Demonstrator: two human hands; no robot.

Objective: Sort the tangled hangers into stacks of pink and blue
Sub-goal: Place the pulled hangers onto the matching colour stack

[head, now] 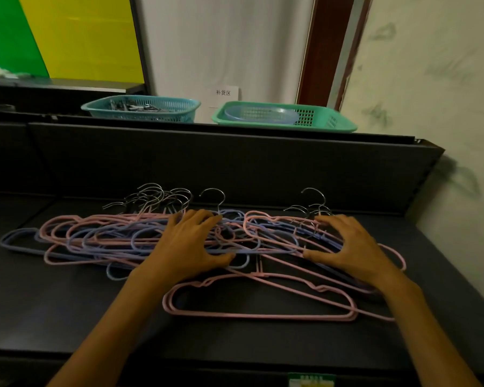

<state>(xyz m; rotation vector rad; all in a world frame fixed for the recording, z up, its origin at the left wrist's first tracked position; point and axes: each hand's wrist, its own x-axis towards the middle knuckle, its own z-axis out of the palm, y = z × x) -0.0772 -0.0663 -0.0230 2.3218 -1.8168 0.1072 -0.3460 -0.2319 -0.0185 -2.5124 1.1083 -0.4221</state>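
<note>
Both forearms come in from the near edge over the dark shelf (67,303). Tangled hanger pile (118,238), pink and blue mixed, spreads across the shelf's middle, metal hooks pointing at the back panel. Nearer the camera, a few pink hangers (260,303) lie nested just in front of the pile. Left hand (190,244) rests on the pile's centre, fingers spread and straight, gripping nothing. Right hand (347,247) sits on the pile's right end, fingers bent claw-like over the hangers; cannot tell if it's grasping any. Teal basket (140,107) and green basket (319,118) sit on the upper ledge.
</note>
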